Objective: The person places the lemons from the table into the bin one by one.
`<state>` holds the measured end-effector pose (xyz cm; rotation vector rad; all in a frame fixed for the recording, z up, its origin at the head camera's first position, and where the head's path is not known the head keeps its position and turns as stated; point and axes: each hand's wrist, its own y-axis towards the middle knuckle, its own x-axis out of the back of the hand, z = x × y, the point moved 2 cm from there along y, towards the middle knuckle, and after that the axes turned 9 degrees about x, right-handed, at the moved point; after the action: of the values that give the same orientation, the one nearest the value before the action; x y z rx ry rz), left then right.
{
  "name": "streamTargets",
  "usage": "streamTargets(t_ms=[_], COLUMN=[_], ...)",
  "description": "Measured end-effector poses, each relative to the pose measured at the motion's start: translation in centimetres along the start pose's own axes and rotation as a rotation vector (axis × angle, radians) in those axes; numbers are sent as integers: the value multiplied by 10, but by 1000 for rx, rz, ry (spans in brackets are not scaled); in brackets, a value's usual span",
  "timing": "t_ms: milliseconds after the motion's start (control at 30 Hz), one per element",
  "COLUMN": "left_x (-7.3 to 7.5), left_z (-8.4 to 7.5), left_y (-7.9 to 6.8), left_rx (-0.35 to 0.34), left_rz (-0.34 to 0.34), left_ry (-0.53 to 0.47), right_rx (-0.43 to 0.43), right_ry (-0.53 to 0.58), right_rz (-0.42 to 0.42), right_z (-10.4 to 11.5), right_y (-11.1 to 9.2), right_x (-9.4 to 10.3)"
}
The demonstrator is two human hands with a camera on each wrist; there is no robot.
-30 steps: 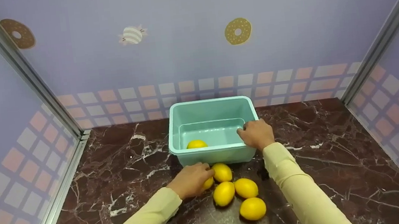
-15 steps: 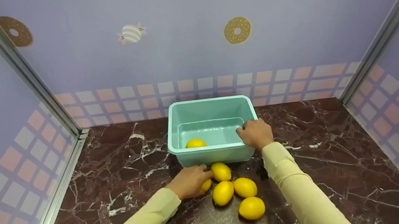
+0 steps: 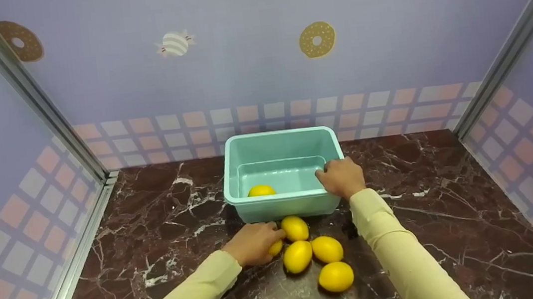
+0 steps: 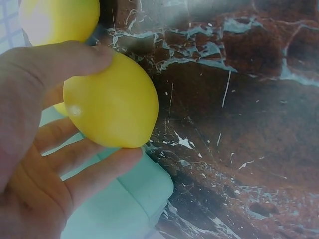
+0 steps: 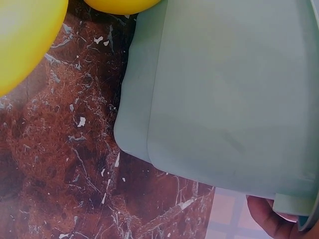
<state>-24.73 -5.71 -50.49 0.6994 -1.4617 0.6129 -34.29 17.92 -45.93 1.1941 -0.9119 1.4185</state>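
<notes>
My left hand (image 3: 254,244) holds a yellow lemon (image 4: 117,102) in front of the tub, thumb on one side and fingers on the other. In the head view the hand hides most of that lemon. My right hand (image 3: 342,178) grips the right rim of a light teal plastic tub (image 3: 285,206); its curled fingers (image 5: 266,216) show at the rim in the right wrist view. Inside the tub, near its front left, lies one lemon (image 3: 261,190). Close by the left hand is another lemon (image 3: 295,229) at the tub's front wall.
More loose lemons lie on the dark marbled tabletop (image 3: 169,266) in front of the tub, among them a lemon (image 3: 298,256), a lemon (image 3: 327,249) and the nearest lemon (image 3: 336,277). Purple patterned panels (image 3: 257,65) stand behind and at both sides.
Hardly anything differs. The whole head view has shifted very slightly; both hands, the tub and the lemons keep their places relative to one another.
</notes>
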Motion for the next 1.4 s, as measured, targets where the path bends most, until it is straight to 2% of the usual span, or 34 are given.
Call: streamTargets(t_ms=[567, 867, 1400], left_x=[18, 24, 42], left_z=[-1, -4, -7], left_y=[1, 2, 5], left_rx=[-2, -35, -84], left_rz=[35, 6, -51], left_ry=[9, 1, 8], right_rx=[0, 14, 6], right_ry=[-8, 7, 6], right_rz=[-9, -12, -5], right_z=[0, 0, 0], right_y=[0, -1, -1], right_x=[-2, 0, -1])
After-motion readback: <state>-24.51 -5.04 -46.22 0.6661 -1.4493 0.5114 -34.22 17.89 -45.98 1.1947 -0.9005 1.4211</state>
